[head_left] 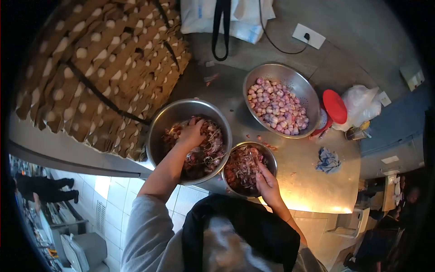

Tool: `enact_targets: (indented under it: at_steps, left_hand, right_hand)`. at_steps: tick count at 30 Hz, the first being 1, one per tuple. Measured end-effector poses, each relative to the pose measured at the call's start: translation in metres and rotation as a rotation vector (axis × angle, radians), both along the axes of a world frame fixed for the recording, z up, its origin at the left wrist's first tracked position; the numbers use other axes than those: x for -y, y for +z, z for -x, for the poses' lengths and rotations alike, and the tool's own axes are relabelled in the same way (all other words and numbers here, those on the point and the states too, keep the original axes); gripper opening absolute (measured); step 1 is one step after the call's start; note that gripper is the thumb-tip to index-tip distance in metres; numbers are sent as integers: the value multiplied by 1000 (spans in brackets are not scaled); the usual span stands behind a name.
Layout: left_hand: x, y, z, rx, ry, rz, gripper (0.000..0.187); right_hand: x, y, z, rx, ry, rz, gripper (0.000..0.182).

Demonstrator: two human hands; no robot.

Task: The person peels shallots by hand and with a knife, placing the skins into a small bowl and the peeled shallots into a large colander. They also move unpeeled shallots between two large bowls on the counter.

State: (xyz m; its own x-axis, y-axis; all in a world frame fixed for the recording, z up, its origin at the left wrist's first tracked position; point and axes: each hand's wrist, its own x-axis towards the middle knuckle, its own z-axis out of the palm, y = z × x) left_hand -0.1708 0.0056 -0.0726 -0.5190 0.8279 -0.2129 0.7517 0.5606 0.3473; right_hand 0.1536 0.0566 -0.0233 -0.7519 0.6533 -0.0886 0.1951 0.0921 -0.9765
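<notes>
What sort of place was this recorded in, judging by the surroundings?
Most likely a commercial kitchen: a metal worktop carries a wide steel bowl heaped with small pinkish bulbs, bulky stacks of what look like egg trays stand alongside, and another person is on the tiled floor beyond.

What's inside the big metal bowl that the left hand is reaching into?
The bowl holds a tangle of reddish, papery skins and pale stringy bits. Whatever lies beneath them, or under the left hand, is covered.
</notes>
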Motion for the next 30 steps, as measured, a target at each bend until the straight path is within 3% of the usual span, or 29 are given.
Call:
enact_targets:
  at_steps: [2, 7, 9, 13, 16, 19, 22, 25, 28, 30]
  left_hand:
    - [-1, 17, -2, 50, 51, 61, 72]
    - [-4, -16, 13, 192, -67, 112, 84]
    - [-4, -14, 9, 437, -100, 150, 88]
    - [-2, -9, 12, 900, 63, 178, 88]
    - [-3, -22, 26, 885, 200, 20, 76]
    - [-2, -36, 37, 40, -98, 37, 59]
    - [-2, -9, 17, -129, -43, 145, 44]
    - [-2, 3, 12, -62, -96, 330, 39]
    - [-3, 7, 10, 9, -240, 352, 36]
    - [-3, -38, 42, 221, -292, 191, 35]
  right_hand:
    - [-1, 4, 1, 18, -3, -40, 40]
    - [2, 17, 3, -51, -30, -106, 39]
    - [3, 19, 3, -58, -43, -127, 39]
    - [3, 18, 1, -63, -41, -116, 39]
    - [3, 18, 1, -70, -39, -74, 39]
    - [2, 20, 1, -68, -34, -17, 39]
    - [4, 20, 1, -65, -39, 27, 40]
    - [4, 16, -2, -57, -43, -58, 40]
    - [2, 17, -3, -67, -40, -106, 40]
    - [3, 17, -2, -87, -33, -87, 39]
